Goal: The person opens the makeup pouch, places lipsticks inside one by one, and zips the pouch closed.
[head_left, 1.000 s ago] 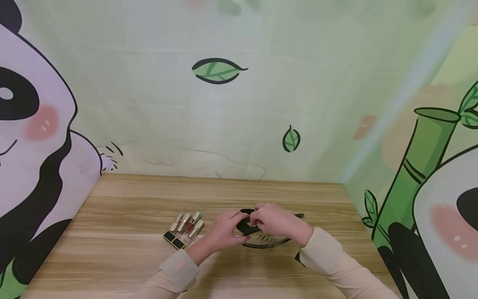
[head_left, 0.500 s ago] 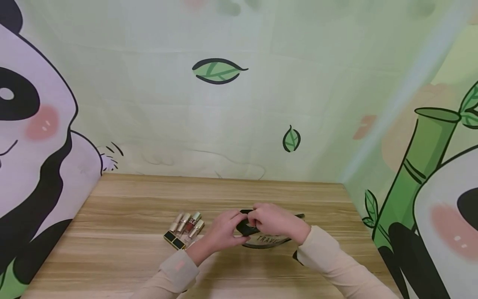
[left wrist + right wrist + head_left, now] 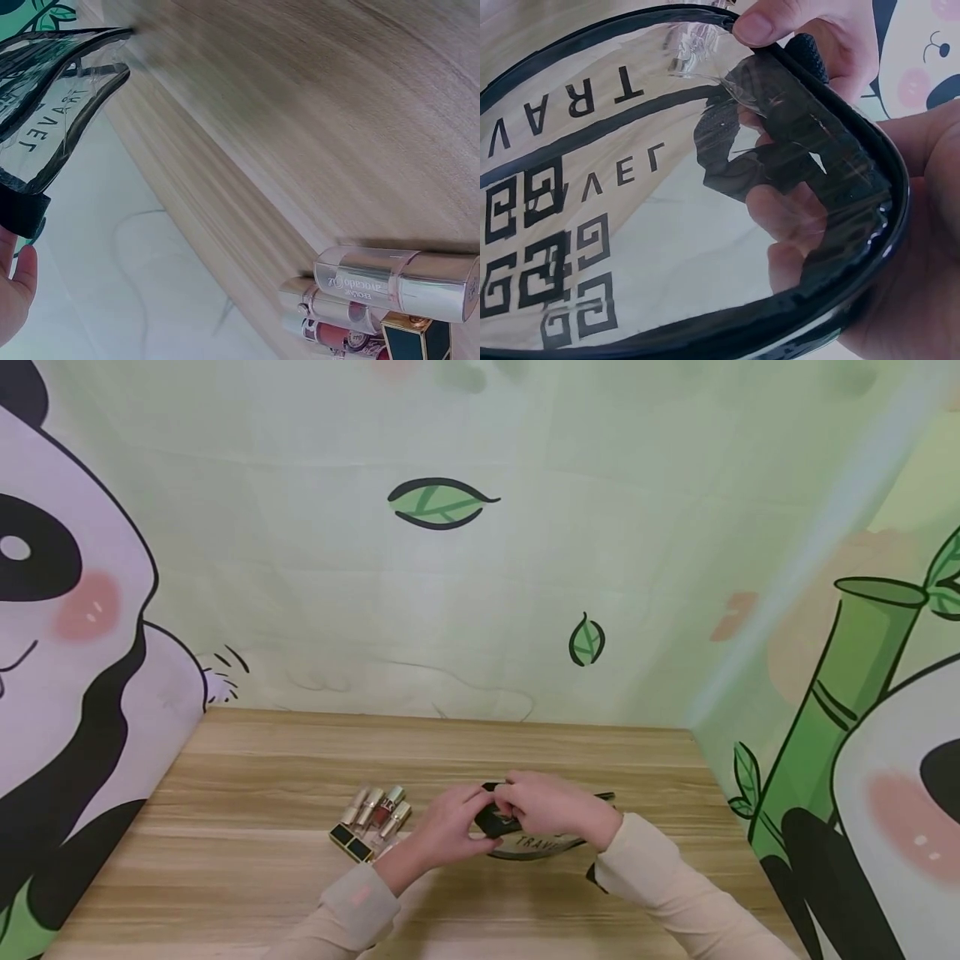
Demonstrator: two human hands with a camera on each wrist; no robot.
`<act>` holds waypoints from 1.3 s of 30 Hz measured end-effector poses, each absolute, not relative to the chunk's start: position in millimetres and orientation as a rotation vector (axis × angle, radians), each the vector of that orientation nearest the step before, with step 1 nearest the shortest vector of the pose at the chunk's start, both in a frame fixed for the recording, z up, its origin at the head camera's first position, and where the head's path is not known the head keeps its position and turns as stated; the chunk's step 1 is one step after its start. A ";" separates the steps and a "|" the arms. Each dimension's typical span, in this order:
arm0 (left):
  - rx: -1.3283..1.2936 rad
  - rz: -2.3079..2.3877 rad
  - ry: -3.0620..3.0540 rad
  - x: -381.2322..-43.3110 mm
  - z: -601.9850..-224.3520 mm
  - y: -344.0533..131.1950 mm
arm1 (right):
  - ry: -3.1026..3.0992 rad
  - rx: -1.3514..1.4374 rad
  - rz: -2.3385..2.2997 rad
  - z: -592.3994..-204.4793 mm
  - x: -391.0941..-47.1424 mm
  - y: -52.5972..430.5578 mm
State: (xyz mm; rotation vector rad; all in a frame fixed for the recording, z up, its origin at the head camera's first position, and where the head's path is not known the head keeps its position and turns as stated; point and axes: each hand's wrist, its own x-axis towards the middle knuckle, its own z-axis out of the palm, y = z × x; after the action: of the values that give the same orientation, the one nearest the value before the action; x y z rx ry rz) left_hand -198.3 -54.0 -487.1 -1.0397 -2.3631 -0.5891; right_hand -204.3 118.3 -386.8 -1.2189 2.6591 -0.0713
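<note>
A clear pouch (image 3: 528,843) with black edging and TRAVEL lettering is held above the wooden table. My left hand (image 3: 450,822) pinches its black left end, with the thumb beneath and fingers above. Behind the right wrist view's clear panel (image 3: 667,225), fingertips and a black strap loop (image 3: 727,150) show through the plastic. My right hand (image 3: 551,806) bends over the pouch's upper edge, fingers curled at the same black end; its palm (image 3: 930,225) lies along the rim. Whether those fingers grip the zip or the strap, I cannot tell.
Left of the pouch lies a close group of lipsticks and gloss tubes (image 3: 375,810), several with shiny metallic caps. Two black-and-gold square ends (image 3: 351,842) face the front. The wooden table (image 3: 262,893) meets a printed panda backdrop (image 3: 480,610) behind.
My right hand has shifted slightly left along the pouch's black end, its sleeve following. My left hand and the lipstick group stay nearly where they were.
</note>
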 end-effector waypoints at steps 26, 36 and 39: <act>-1.006 -0.629 -2.425 -198.9 -490.9 -61.9 | 2.896 -1.768 -0.244 -405.0 -206.4 126.7; -0.965 -0.622 -2.450 -201.4 -499.8 -69.3 | 2.963 -1.876 -0.442 -412.5 -209.0 129.3; -0.963 -0.613 -2.452 -201.4 -500.8 -70.5 | 3.005 -1.903 -0.441 -415.6 -210.2 129.7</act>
State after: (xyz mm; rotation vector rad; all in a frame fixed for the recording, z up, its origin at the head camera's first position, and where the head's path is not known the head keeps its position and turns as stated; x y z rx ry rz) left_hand -201.4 -70.5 -500.8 -0.9628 -2.4525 -0.6131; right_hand -210.2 129.7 -415.6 -1.9027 3.0054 -0.4413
